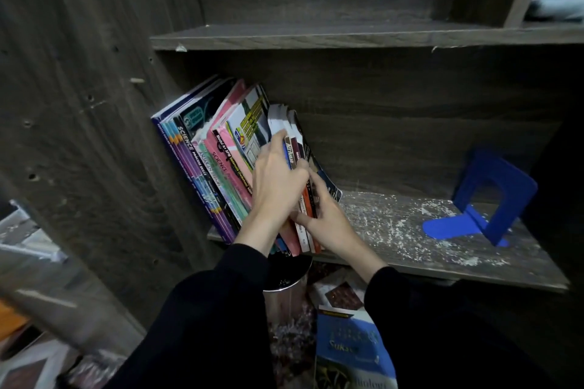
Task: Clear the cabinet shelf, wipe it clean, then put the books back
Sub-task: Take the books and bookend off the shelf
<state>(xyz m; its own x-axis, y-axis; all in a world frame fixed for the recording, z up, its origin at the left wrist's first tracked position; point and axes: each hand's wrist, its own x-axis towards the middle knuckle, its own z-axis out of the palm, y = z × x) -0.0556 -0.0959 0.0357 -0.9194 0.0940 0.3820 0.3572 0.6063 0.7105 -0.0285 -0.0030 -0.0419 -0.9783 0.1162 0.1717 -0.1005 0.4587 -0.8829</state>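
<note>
books (202, 148) are leaning at the left end of the dusty shelf (395, 230). left hand (278, 180) and right hand (330, 226) are both gripping the rightmost few, fingers curled. blue bookend (474, 167) is sitting near the right end.

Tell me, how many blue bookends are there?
1. The blue bookend stands at the right end of the dusty shelf, apart from the leaning books at the left end. Another could be hidden behind those books.

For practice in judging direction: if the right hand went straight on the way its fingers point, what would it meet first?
The books: the right hand grips their spines, pointing up-left into the leaning row.
</note>
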